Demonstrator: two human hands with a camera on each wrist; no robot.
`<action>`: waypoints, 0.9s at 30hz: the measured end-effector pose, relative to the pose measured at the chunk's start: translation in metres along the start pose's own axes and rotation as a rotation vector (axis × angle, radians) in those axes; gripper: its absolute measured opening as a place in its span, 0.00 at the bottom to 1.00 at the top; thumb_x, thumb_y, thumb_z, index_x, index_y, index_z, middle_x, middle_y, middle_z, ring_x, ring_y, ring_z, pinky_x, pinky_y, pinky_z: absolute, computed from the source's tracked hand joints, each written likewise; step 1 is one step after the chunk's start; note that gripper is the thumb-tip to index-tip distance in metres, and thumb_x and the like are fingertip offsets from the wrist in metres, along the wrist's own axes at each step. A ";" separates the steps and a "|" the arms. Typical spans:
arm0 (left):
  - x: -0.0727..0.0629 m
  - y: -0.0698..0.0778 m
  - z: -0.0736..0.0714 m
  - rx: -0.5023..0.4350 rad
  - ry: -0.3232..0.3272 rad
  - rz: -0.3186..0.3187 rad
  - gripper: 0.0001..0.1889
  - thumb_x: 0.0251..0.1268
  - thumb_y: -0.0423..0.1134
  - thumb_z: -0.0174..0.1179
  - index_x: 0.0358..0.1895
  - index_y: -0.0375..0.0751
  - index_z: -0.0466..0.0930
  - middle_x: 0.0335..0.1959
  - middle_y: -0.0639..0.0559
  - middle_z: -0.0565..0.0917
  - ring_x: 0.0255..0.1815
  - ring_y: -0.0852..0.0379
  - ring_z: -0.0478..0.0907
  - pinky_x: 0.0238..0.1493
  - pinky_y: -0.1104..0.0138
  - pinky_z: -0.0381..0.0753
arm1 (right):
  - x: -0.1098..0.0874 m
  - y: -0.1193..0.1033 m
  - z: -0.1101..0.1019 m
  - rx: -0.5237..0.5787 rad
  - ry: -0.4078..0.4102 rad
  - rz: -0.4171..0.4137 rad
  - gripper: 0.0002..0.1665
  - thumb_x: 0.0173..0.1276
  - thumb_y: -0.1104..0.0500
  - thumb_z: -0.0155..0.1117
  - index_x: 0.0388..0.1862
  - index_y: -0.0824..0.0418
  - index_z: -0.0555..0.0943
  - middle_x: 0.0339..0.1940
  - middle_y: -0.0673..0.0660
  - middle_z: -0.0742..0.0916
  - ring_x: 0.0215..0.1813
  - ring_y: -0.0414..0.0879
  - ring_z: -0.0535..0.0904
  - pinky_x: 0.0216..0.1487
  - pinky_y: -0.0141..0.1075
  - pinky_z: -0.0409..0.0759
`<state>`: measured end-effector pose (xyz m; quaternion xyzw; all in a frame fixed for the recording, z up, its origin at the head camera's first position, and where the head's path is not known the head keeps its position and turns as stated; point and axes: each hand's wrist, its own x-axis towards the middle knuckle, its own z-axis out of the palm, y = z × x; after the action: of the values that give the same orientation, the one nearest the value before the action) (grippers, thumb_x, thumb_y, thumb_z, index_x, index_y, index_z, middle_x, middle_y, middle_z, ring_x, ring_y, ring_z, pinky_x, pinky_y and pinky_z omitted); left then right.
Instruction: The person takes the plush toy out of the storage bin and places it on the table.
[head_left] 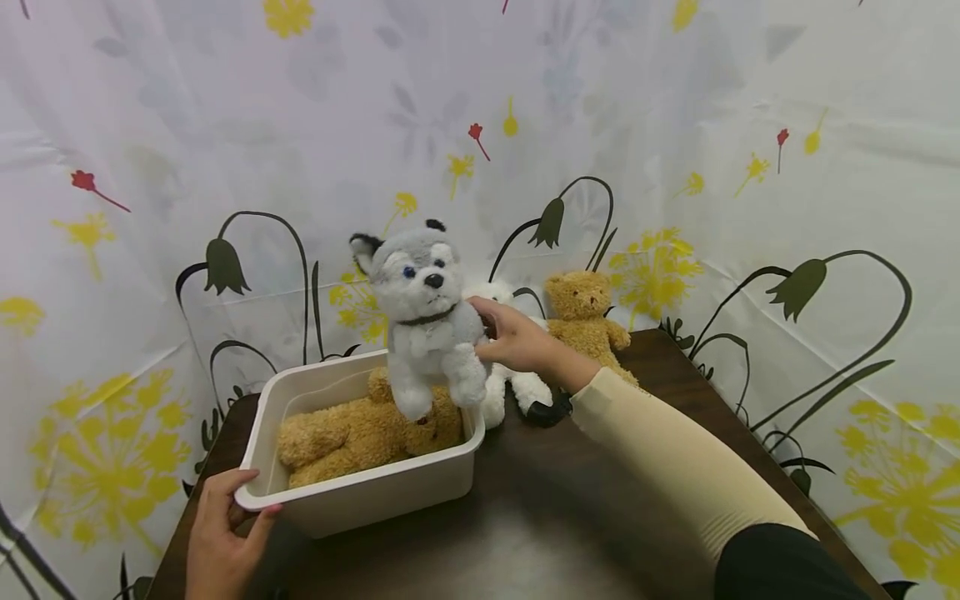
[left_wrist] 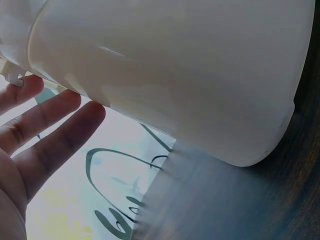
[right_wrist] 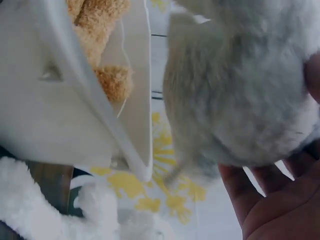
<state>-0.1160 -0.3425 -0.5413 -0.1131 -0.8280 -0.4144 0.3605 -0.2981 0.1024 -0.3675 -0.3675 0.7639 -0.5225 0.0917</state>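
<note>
A grey and white husky plush (head_left: 427, 325) with blue eyes is held up over the right end of a white plastic bin (head_left: 375, 496). My right hand (head_left: 517, 337) grips it by its side; the right wrist view shows the fingers around its grey fur (right_wrist: 240, 90). Inside the bin a tan teddy bear (head_left: 345, 433) lies on its side. At the bin's near left corner my left hand (head_left: 228, 533) holds the rim, thumb in front. The left wrist view shows its fingers (left_wrist: 65, 135) against the bin's wall (left_wrist: 190, 75).
Right of the bin, a white plush (head_left: 528, 387) with a black foot sits partly behind my right arm. Another tan teddy bear (head_left: 581, 312) sits near the back right of the dark wooden table (head_left: 570, 500). A flower-patterned curtain (head_left: 675, 167) hangs behind the table.
</note>
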 end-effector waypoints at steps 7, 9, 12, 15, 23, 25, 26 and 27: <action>-0.001 0.001 -0.001 -0.007 0.001 0.015 0.37 0.49 0.14 0.77 0.67 0.22 0.75 0.62 0.72 0.70 0.56 0.78 0.76 0.53 0.92 0.78 | -0.023 0.011 -0.025 0.040 0.138 0.031 0.59 0.72 0.74 0.57 0.93 0.48 0.43 0.89 0.57 0.64 0.86 0.57 0.67 0.54 0.44 0.82; 0.000 0.001 -0.002 -0.010 0.006 0.020 0.36 0.50 0.15 0.77 0.66 0.21 0.76 0.62 0.71 0.70 0.57 0.78 0.76 0.54 0.92 0.78 | -0.031 0.017 -0.036 0.062 0.199 0.052 0.60 0.72 0.74 0.59 0.93 0.46 0.43 0.89 0.58 0.64 0.85 0.58 0.68 0.54 0.43 0.84; 0.001 0.002 0.002 -0.001 0.000 -0.008 0.36 0.52 0.16 0.77 0.67 0.23 0.76 0.62 0.73 0.70 0.57 0.78 0.75 0.54 0.92 0.78 | -0.046 0.027 -0.058 0.086 0.305 0.095 0.60 0.73 0.73 0.60 0.93 0.44 0.44 0.89 0.59 0.65 0.85 0.59 0.67 0.54 0.41 0.87; 0.003 0.003 0.006 0.027 -0.022 -0.051 0.37 0.51 0.16 0.78 0.68 0.25 0.75 0.61 0.75 0.69 0.56 0.79 0.75 0.54 0.92 0.78 | -0.065 0.037 -0.081 0.090 0.422 0.141 0.58 0.75 0.71 0.60 0.93 0.46 0.44 0.90 0.60 0.61 0.86 0.59 0.65 0.53 0.39 0.88; 0.001 0.009 0.008 0.071 -0.035 -0.128 0.39 0.51 0.15 0.78 0.70 0.29 0.76 0.60 0.78 0.67 0.55 0.80 0.74 0.53 0.92 0.78 | -0.113 0.070 -0.137 -0.115 0.693 0.180 0.39 0.79 0.62 0.61 0.85 0.54 0.59 0.80 0.64 0.68 0.77 0.64 0.72 0.49 0.40 0.87; 0.001 0.009 0.004 0.067 -0.025 -0.121 0.40 0.50 0.14 0.78 0.71 0.28 0.76 0.60 0.77 0.68 0.55 0.79 0.75 0.53 0.92 0.78 | -0.121 0.082 -0.145 -0.132 0.771 0.212 0.40 0.79 0.59 0.61 0.85 0.53 0.58 0.79 0.63 0.68 0.76 0.64 0.74 0.49 0.38 0.86; 0.001 0.009 0.002 0.064 -0.020 -0.116 0.40 0.50 0.14 0.78 0.71 0.28 0.76 0.60 0.77 0.68 0.55 0.79 0.75 0.53 0.92 0.78 | -0.125 0.088 -0.148 -0.146 0.817 0.231 0.40 0.79 0.59 0.62 0.85 0.53 0.58 0.79 0.63 0.69 0.75 0.64 0.75 0.48 0.39 0.86; 0.001 0.009 0.000 0.064 -0.016 -0.112 0.40 0.50 0.14 0.78 0.71 0.28 0.76 0.61 0.77 0.68 0.55 0.79 0.75 0.53 0.92 0.78 | -0.129 0.094 -0.151 -0.167 0.866 0.253 0.40 0.78 0.58 0.62 0.85 0.52 0.59 0.78 0.63 0.70 0.73 0.63 0.77 0.48 0.39 0.85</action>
<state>-0.1125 -0.3374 -0.5353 -0.0581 -0.8487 -0.4062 0.3337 -0.3294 0.3151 -0.4146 -0.0251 0.8101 -0.5495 -0.2028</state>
